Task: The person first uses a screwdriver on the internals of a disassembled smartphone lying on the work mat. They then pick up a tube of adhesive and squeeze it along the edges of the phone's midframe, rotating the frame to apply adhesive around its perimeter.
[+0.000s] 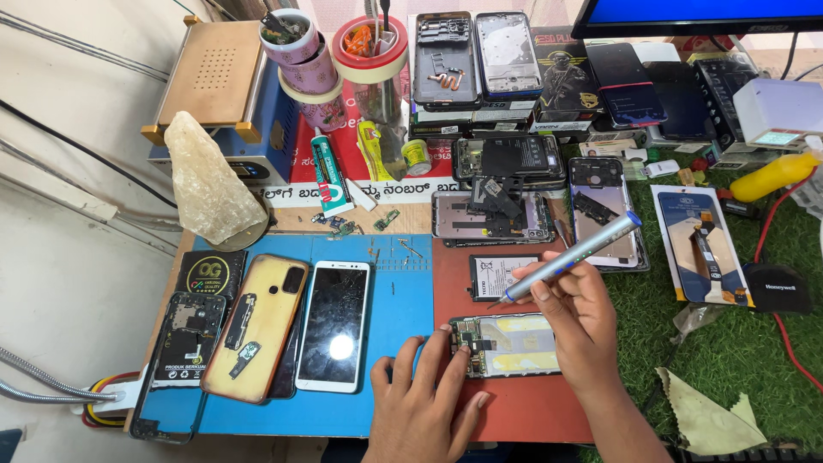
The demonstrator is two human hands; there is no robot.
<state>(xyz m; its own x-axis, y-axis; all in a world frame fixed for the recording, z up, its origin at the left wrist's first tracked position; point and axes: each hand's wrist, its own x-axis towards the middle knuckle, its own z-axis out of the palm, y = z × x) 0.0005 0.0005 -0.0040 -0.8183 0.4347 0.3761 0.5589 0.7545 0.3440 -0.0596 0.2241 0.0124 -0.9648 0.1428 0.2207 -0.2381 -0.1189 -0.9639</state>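
My right hand (573, 314) grips a slim grey screwdriver (591, 246), its tip pointing down and left toward a phone battery (494, 276). Just below lies an opened phone frame (514, 345) with yellow patches inside, resting on the red mat (531, 403). My left hand (426, 394) lies flat beside it, fingertips touching the frame's left end where the small circuit board sits.
On the blue mat (403, 309) lie a white phone with a cracked screen (334, 326), a yellowed phone case (255, 326) and a bare phone frame (180, 360). Several dismantled phones (497, 214), tape rolls (300, 51) and a pale crystal rock (206, 184) crowd the back. Green turf (729, 343) lies right.
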